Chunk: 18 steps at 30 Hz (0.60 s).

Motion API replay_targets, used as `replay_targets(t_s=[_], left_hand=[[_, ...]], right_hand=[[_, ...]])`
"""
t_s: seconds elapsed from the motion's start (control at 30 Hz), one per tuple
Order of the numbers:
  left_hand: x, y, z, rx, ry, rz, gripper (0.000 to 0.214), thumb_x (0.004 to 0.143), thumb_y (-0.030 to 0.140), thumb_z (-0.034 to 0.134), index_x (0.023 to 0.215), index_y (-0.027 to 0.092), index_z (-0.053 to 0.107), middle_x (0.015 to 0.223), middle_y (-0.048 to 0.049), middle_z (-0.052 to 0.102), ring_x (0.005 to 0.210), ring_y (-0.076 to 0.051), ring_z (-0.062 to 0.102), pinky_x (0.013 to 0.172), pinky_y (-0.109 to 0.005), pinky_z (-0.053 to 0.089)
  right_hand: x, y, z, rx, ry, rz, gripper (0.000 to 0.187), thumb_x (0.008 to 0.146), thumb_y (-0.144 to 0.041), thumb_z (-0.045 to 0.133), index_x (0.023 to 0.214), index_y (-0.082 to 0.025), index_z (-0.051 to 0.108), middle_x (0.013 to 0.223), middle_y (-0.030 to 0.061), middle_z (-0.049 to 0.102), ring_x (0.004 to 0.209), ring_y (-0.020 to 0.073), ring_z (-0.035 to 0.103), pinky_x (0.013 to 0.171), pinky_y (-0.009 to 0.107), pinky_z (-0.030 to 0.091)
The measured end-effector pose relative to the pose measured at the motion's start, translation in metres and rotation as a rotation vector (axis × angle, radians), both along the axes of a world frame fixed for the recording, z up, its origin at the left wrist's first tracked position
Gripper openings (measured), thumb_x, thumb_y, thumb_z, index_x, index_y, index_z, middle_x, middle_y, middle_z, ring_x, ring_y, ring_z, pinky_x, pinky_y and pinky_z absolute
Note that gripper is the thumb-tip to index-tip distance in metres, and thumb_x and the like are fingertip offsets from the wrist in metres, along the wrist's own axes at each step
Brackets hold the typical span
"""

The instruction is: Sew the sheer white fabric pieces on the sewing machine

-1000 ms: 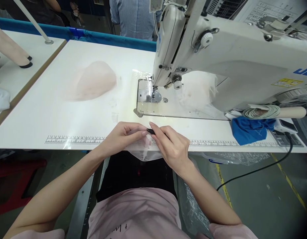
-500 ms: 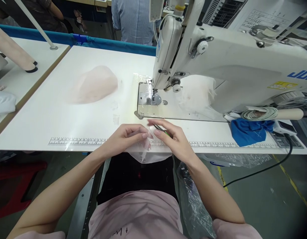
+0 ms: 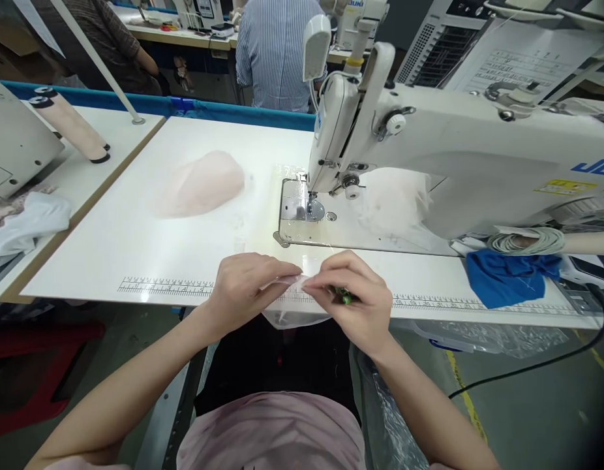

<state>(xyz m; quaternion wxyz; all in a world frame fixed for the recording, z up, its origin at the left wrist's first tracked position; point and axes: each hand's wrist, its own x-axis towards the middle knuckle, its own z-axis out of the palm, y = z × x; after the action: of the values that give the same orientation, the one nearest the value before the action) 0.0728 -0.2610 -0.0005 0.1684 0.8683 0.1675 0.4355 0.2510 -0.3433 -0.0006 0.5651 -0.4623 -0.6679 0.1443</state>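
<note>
My left hand (image 3: 248,281) and my right hand (image 3: 355,297) meet at the near edge of the white sewing table (image 3: 135,241). Both pinch a thin sheer piece of fabric (image 3: 295,307) that hangs over the table edge. The right hand also holds a small dark tool with a green part (image 3: 344,297) tucked in its fingers. The white sewing machine (image 3: 429,163) stands just beyond the hands, its needle plate (image 3: 302,209) lit.
A pale pink sheer pile (image 3: 204,183) lies at the table's back left. Another sheer bundle (image 3: 394,196) sits under the machine arm. A blue cloth (image 3: 507,277) lies at the right. Two other people (image 3: 277,52) work behind the blue divider. Cones (image 3: 72,124) stand on the left table.
My right hand has curled closed and drawn the tool into its fingers. Both hands now pinch the fabric together. The view has tilted up and shifted.
</note>
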Motion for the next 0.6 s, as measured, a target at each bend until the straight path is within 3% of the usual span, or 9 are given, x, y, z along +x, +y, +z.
replay_targets(t_s=[0.07, 0.2, 0.37, 0.6], left_hand=[[-0.003, 0.002, -0.001, 0.132, -0.021, 0.028, 0.007, 0.088, 0.013, 0.063, 0.091, 0.019, 0.064, 0.076, 0.0008, 0.075, 0.066, -0.011, 0.071, 0.062, -0.019, 0.053], [-0.007, 0.004, -0.005, 0.178, -0.079, -0.019, 0.013, 0.086, 0.009, 0.060, 0.093, 0.020, 0.061, 0.082, -0.0010, 0.076, 0.078, -0.015, 0.074, 0.068, -0.023, 0.057], [-0.007, 0.005, -0.009, 0.163, -0.097, -0.025, 0.018, 0.084, 0.004, 0.062, 0.094, 0.018, 0.058, 0.086, -0.0040, 0.077, 0.080, -0.015, 0.074, 0.069, -0.025, 0.058], [-0.005, 0.005, -0.008, 0.174, -0.096, 0.068, 0.011, 0.088, 0.010, 0.060, 0.090, 0.020, 0.058, 0.083, 0.0005, 0.077, 0.075, -0.013, 0.074, 0.066, -0.022, 0.058]], right_hand=[[0.001, -0.006, -0.003, 0.126, -0.167, -0.030, 0.025, 0.084, -0.003, 0.064, 0.096, -0.024, 0.072, 0.086, 0.0015, 0.061, 0.066, 0.0098, 0.057, 0.054, 0.022, 0.045], [0.001, -0.012, -0.005, 0.307, -0.425, -0.085, 0.023, 0.086, -0.001, 0.058, 0.094, -0.019, 0.071, 0.078, 0.0012, 0.064, 0.054, 0.0064, 0.051, 0.051, 0.022, 0.044], [-0.004, -0.009, 0.001, 0.421, -0.483, -0.079, 0.015, 0.090, -0.005, 0.058, 0.088, -0.014, 0.069, 0.069, 0.0023, 0.065, 0.055, 0.0081, 0.052, 0.049, 0.023, 0.041], [-0.010, -0.005, 0.004, 0.489, -0.523, -0.116, 0.017, 0.089, -0.005, 0.057, 0.084, -0.016, 0.068, 0.064, 0.0002, 0.063, 0.050, 0.0072, 0.047, 0.044, 0.024, 0.034]])
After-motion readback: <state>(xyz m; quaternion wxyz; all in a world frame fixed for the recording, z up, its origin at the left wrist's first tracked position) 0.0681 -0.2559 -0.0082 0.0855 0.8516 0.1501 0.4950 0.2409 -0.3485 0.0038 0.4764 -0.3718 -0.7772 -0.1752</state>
